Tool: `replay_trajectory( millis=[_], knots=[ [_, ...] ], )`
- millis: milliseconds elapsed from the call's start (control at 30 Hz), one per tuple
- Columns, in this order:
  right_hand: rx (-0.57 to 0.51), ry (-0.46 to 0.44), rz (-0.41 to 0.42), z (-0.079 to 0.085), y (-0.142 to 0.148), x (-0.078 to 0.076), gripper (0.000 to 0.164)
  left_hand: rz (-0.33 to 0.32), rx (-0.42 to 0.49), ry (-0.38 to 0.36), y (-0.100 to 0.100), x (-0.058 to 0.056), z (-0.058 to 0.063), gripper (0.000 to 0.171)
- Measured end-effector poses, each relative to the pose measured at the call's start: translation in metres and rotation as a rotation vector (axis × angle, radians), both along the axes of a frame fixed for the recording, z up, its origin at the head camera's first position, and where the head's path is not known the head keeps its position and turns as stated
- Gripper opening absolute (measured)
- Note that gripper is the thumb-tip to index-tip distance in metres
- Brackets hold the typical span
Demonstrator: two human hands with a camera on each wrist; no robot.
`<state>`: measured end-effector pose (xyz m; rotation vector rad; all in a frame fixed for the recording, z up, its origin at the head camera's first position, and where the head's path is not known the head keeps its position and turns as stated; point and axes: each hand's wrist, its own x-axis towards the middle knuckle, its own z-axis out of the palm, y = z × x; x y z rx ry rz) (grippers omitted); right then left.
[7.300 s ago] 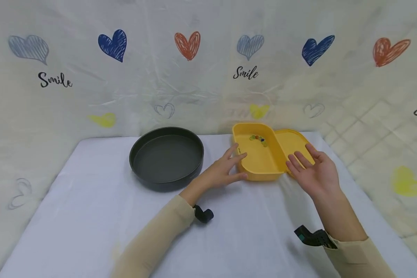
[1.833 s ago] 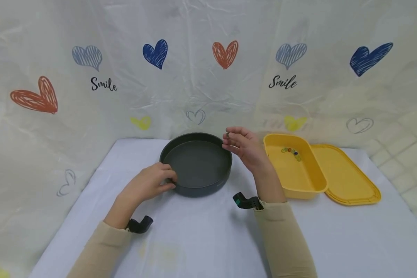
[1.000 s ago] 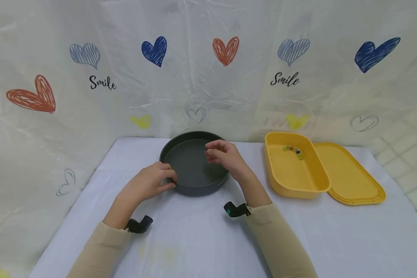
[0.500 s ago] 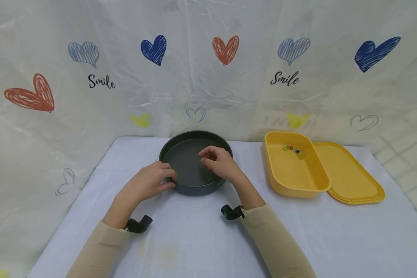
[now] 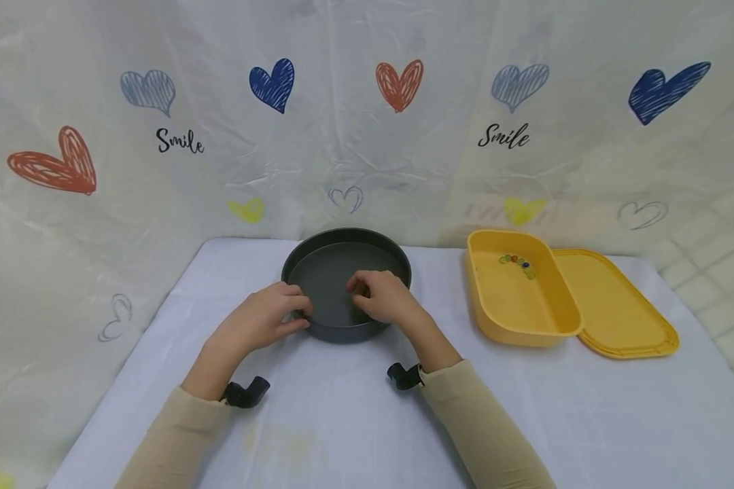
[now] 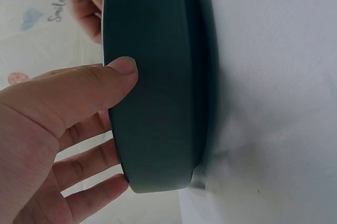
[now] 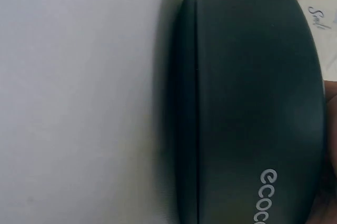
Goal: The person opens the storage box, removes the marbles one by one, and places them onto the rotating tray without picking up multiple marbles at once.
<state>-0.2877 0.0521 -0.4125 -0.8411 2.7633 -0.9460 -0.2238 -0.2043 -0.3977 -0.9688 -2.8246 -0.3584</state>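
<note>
A round dark pan without a visible handle stands on the white cloth. My left hand grips its near left rim; in the left wrist view the thumb presses the outer wall while the fingers reach over the rim. Over the pan's right half is my right hand, fingers curled toward the thumb. The small marble seen there earlier is now hidden by the hand. In the right wrist view the pan's lettered outer wall covers most of that hand. Several coloured marbles line the yellow box's far inner corner.
The yellow box stands right of the pan, apart from it. Its yellow lid lies at the box's right side, partly under it. Behind the table hangs a pale sheet with printed hearts.
My right hand has gone from beside the yellow box, with a small marble at its fingertips, leftward and down into the pan. The left hand moved from the box to the pan's rim and stays there.
</note>
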Motion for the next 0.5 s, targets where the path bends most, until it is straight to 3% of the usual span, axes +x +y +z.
replay_trajectory(
  millis=[167,500],
  knots=[
    [0.102,0.009,-0.007,-0.0005,-0.0028,0.0016,0.016,0.006,-0.006,-0.008,0.0014,-0.0004,0.0011,0.013],
    [0.134,0.009,-0.022,-0.0015,-0.0045,0.0029,0.016,0.001,-0.001,-0.003,0.0014,-0.0004,0.0007,0.013]
  ],
)
